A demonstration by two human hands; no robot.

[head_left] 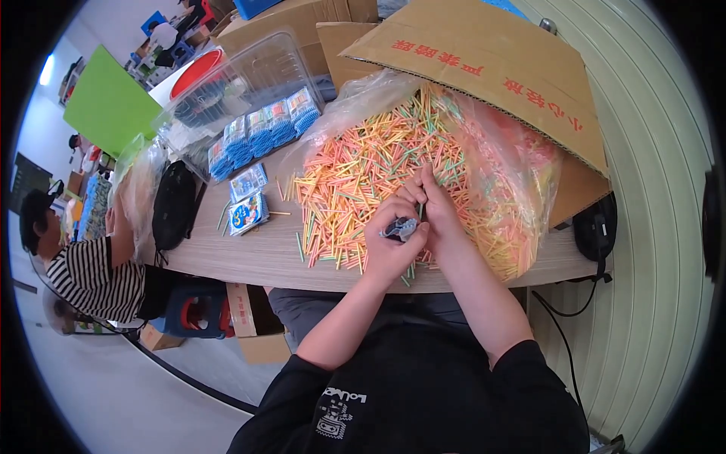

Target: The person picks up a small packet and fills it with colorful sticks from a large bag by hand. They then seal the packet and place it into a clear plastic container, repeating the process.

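My left hand (392, 240) is closed around a small plastic packet (401, 227), whose blue and grey top shows between thumb and fingers. Right beside it, my right hand (439, 208) has its fingers curled in, with a short green stick (421, 212) at them. Both hands are over a large heap of short pink, yellow, orange and green sticks (355, 174). The heap spills from a clear plastic bag (484, 144) onto the table. My fingers partly hide what each hand holds.
A cardboard box (491, 53) stands behind the heap, its flap over the bag. Left are a clear plastic bin (265, 68) with several blue packets (265, 129), two loose packets (248, 212) and a black pouch (178, 204). Further left sits a person in a striped shirt (98, 276).
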